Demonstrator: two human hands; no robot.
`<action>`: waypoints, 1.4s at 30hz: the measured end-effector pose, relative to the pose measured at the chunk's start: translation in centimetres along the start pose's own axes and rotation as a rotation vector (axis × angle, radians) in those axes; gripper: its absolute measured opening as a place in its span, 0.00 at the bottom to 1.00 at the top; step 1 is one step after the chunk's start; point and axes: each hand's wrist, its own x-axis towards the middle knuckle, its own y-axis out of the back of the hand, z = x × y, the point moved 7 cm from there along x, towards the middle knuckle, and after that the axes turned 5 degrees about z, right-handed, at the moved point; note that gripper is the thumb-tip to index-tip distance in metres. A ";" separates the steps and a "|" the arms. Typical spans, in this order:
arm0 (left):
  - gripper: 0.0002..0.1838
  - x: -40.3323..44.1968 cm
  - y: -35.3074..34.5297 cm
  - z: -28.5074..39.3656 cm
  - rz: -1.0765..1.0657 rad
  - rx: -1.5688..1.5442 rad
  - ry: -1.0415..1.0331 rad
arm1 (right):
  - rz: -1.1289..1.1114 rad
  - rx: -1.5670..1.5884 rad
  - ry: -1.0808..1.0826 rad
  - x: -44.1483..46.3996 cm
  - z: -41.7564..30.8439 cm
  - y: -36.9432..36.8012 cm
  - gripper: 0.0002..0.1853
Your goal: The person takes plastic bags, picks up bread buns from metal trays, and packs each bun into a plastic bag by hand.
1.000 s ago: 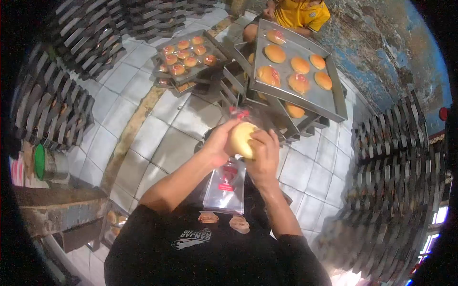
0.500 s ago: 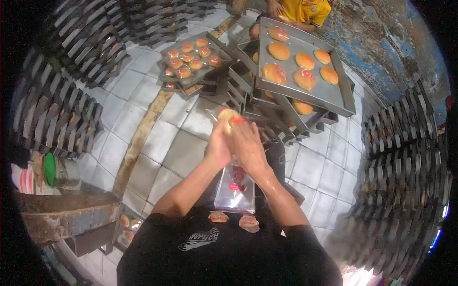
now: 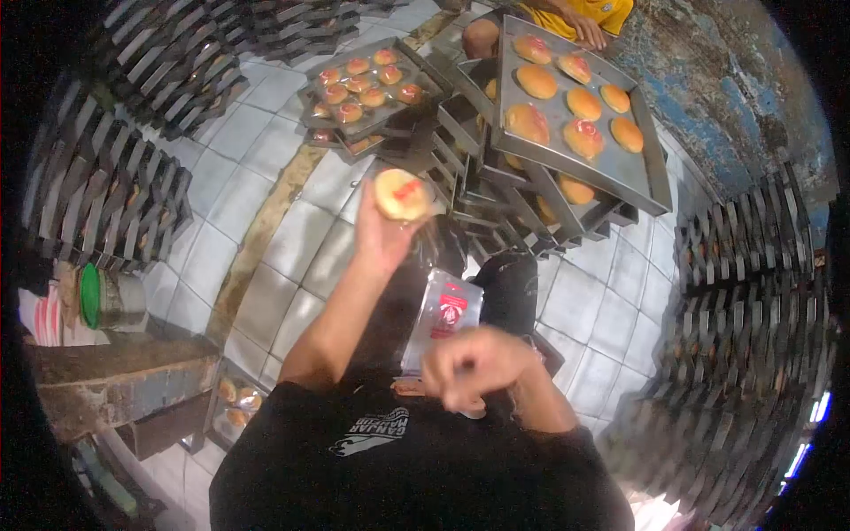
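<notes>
My left hand [image 3: 387, 232] holds up a round bun [image 3: 402, 196] in clear plastic with red print, left of the tray stack. My right hand [image 3: 478, 365], blurred, is close to my body with its fingers curled; whether anything is between them is too smeared to tell. Just beyond it a stack of clear bags with a red label [image 3: 450, 314] lies on my lap. At the upper right a metal tray [image 3: 651, 168] holds several buns, some wrapped and some bare. A second tray [image 3: 390, 121] at the upper middle carries several wrapped buns.
More metal trays [image 3: 567, 217] are piled crookedly under the top one. Tall tray stacks [image 3: 744, 345] stand at the right and at the left. Another person in a yellow shirt [image 3: 611, 12] sits behind the tray. A green-rimmed bucket [image 3: 119, 296] stands at the left by a ledge [image 3: 133, 389].
My hands have parted. The left has moved up and left with the wrapped bun, and the right has come down toward my body. One more wrapped bun shows in the upper-right tray.
</notes>
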 end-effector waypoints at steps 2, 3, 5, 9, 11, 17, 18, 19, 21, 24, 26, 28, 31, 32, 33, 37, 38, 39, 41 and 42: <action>0.33 -2.9 -0.1 -0.1 0.128 0.001 0.010 | 0.515 -0.295 -0.167 -0.8 1.7 4.8 0.17; 0.32 -5.7 -1.7 -2.4 0.001 -0.006 0.183 | 0.783 -1.039 0.199 -1.0 -0.5 6.3 0.24; 0.29 -9.0 -2.9 -4.9 -0.292 -0.086 0.544 | 0.716 -1.216 0.437 -0.3 -2.4 5.0 0.23; 0.31 -4.4 0.0 -0.6 -0.055 0.685 -0.143 | 0.743 -1.023 0.150 0.2 -0.1 6.8 0.15; 0.27 -4.2 0.1 -1.8 -0.082 0.734 -0.060 | 0.800 -0.828 -0.206 0.0 3.4 10.6 0.15; 0.17 -3.6 -1.2 -1.2 -0.071 0.929 -0.531 | 0.790 -1.025 0.046 1.6 0.2 9.2 0.12; 0.17 -4.4 -2.4 -1.2 -0.075 0.930 -0.528 | 0.739 -1.086 0.109 1.9 -0.6 8.3 0.12; 0.17 -5.3 -3.3 -0.9 -0.063 0.857 -0.505 | 0.755 -1.009 0.236 1.9 -1.8 7.7 0.11; 0.16 -4.8 -3.6 -0.1 -0.048 0.790 -0.482 | 0.796 -0.978 0.154 2.4 -1.9 9.9 0.12; 0.15 -4.3 -1.3 1.5 0.138 0.895 -0.503 | 0.952 -0.219 -0.148 1.8 1.8 14.5 0.20; 0.15 -6.2 -2.5 3.5 0.065 1.174 -0.865 | 0.890 -0.372 -0.160 0.1 3.6 14.9 0.19; 0.14 -8.4 0.4 2.8 0.035 1.239 -0.822 | 0.877 -0.285 -0.283 -2.8 7.2 12.8 0.18; 0.13 -6.7 8.8 -1.2 0.173 1.012 -0.222 | 0.803 0.011 -0.445 -5.7 14.8 9.9 0.14; 0.13 -6.0 9.1 -1.1 0.181 1.016 -0.218 | 0.776 0.097 -0.457 -6.0 16.3 8.9 0.12; 0.13 -5.0 9.0 -1.1 0.142 0.947 -0.186 | 0.777 0.106 -0.463 -5.3 15.5 8.0 0.12; 0.11 -5.7 0.1 -1.8 -0.109 0.897 -0.281 | 0.978 0.223 -0.103 -4.4 6.2 7.5 0.14; 0.11 -5.7 -2.3 -2.4 -0.150 0.905 -0.273 | 0.947 0.194 -0.023 -4.2 4.2 7.6 0.18; 0.10 -6.1 -4.6 -2.3 -0.148 0.870 -0.383 | 1.001 -0.180 0.078 -4.8 1.4 9.3 0.20; 0.18 -7.8 -9.8 0.1 -0.211 0.813 -0.621 | 1.101 -0.926 0.298 -5.8 -6.8 12.4 0.24; 0.24 -9.3 -12.6 2.3 -0.271 0.787 -0.742 | 1.137 -1.301 0.408 -6.2 -11.2 13.2 0.26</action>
